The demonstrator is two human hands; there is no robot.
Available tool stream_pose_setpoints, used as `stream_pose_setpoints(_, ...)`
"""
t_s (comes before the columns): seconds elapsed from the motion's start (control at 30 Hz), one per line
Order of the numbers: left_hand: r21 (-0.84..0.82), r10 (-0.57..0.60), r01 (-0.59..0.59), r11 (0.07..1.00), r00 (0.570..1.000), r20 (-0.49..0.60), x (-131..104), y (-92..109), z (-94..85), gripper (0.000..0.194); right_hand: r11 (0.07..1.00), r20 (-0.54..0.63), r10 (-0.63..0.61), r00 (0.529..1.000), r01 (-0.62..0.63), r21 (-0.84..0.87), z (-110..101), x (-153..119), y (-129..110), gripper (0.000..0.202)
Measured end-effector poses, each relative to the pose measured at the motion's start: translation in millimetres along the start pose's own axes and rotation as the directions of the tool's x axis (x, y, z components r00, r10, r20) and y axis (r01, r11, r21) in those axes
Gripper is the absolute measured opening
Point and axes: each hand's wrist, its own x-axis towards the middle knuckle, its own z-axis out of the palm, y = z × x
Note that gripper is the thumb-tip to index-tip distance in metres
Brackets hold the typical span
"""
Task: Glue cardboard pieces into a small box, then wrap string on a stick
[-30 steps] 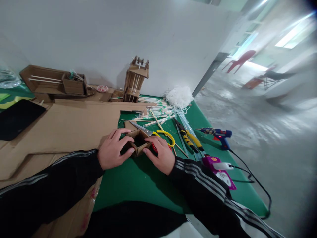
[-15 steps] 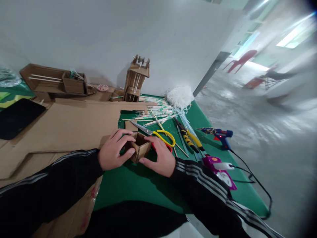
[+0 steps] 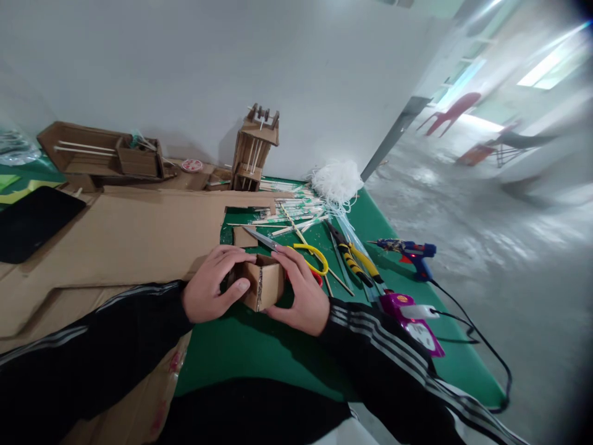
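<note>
A small open-topped cardboard box (image 3: 265,285) is between my hands over the green tabletop, one glued corner facing me. My left hand (image 3: 217,285) is closed on its left side, with fingers along the upper edge and the thumb at the near wall. On the opposite side, my right hand (image 3: 303,292) grips it with fingers at the top and the thumb low near the bottom. Scissors (image 3: 311,250) with yellow and red handles lie just behind, partly hidden by my right hand. A small cardboard piece (image 3: 244,237) rests beside the blade.
Pliers (image 3: 354,259), a glue gun (image 3: 407,248) and a purple power strip (image 3: 414,321) with cords lie to the right. Wooden sticks (image 3: 296,213) and white string (image 3: 337,182) are behind. Large cardboard (image 3: 152,235) covers the left; a cardboard tower (image 3: 254,151) stands against the wall.
The box has turned and tipped slightly between my hands, so its near corner and right wall show more. My right fingers have shifted along its edge; both hands stay on it.
</note>
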Motion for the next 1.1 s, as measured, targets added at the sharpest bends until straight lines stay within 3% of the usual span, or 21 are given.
stream_pose_setpoints(0.17, 0.026, 0.074, -0.073, 0.997, 0.997, -0.034, -5.1, -0.5, 1.7, 0.080, 0.992, -0.013, 0.043, 0.999, -0.041, 0.117, -3.4, -1.3, -2.0, 0.088)
stream_pose_setpoints(0.23, 0.045, 0.085, -0.083, 0.996, 0.995, -0.045, -6.1, -0.2, 2.7, 0.088, 0.989, -0.017, 0.044, 0.999, -0.041, 0.139, -4.0, -3.0, -1.9, 0.090)
stream_pose_setpoints(0.4, 0.032, 0.103, -0.102, 0.994, 0.994, -0.044, -5.4, 0.6, 1.9, 0.084, 0.981, -0.023, 0.048, 0.999, -0.043, 0.189, -5.4, -7.5, -2.1, 0.099)
stream_pose_setpoints(0.67, 0.020, 0.120, -0.120, 0.993, 0.992, -0.034, -6.2, 1.6, -0.4, 0.082, 0.982, -0.109, -0.051, 0.993, 0.070, 0.173, -9.4, -7.1, -5.1, 0.088)
stream_pose_setpoints(1.1, 0.036, 0.116, -0.115, 0.993, 0.992, -0.038, -6.3, 2.8, -0.5, 0.077, 0.992, -0.113, -0.056, 0.992, 0.068, 0.105, -11.6, -7.7, -3.9, 0.087)
